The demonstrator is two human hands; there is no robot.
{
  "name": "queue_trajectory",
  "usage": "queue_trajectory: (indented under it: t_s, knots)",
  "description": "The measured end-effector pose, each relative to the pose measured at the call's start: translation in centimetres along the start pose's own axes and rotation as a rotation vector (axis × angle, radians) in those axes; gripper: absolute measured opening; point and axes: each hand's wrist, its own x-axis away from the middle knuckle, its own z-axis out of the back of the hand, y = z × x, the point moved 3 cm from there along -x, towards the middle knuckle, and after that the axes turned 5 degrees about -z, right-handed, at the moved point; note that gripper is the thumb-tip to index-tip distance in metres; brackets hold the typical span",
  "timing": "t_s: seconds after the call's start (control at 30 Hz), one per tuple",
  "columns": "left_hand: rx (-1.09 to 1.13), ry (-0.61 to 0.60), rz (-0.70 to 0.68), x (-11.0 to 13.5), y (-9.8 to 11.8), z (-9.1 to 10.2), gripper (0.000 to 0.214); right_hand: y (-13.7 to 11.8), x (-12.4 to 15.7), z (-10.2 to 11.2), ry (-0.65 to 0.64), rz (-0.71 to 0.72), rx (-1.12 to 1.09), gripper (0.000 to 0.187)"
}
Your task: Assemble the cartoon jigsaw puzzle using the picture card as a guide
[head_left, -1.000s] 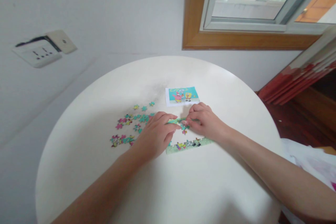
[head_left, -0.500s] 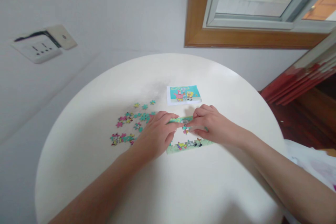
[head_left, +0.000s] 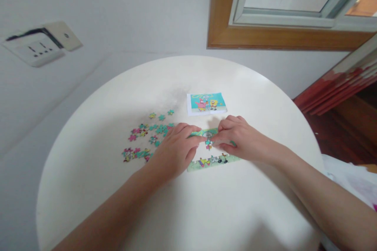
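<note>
A partly joined jigsaw puzzle (head_left: 196, 166) lies on the white round table, its lower strip showing cartoon feet and its upper strip pale green. My left hand (head_left: 178, 149) rests over the puzzle's left side, fingers stretched out, the index fingertip touching near the middle. From the right comes my right hand (head_left: 238, 137), its outer fingers curled, index and thumb closed at a small teal and pink puzzle piece (head_left: 208, 145). That piece sits just under the grey face in the upper strip. Both hands cover parts of the puzzle's sides.
Several loose puzzle pieces (head_left: 160, 128) are scattered left of my left hand. A printed reference picture (head_left: 207, 103) lies behind the puzzle. The round table (head_left: 118, 98) stands against a wall with a socket (head_left: 37, 49) and a wood-framed window (head_left: 219, 39). A red curtain (head_left: 338, 86) hangs at right.
The camera view has shifted slightly. Both hands stay at nearly the same place on the puzzle, and the loose pieces look unmoved.
</note>
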Motion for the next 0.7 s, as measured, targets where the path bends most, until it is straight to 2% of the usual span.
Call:
queue_trajectory:
  t_s: [0.13,0.4,0.7]
  knots:
    - [0.003,-0.014,0.007,0.0,0.1,0.0,0.032,-0.3,0.0,0.1,-0.042,0.026,0.001,0.020]
    - [0.009,-0.003,0.002,-0.1,0.2,0.1,0.031,0.1,0.1,0.7,-0.018,-0.033,-0.025,0.018]
    - [0.029,-0.025,-0.009,-0.2,0.4,1.0,0.028,0.2,0.2,0.1,0.002,0.035,-0.023,0.021]
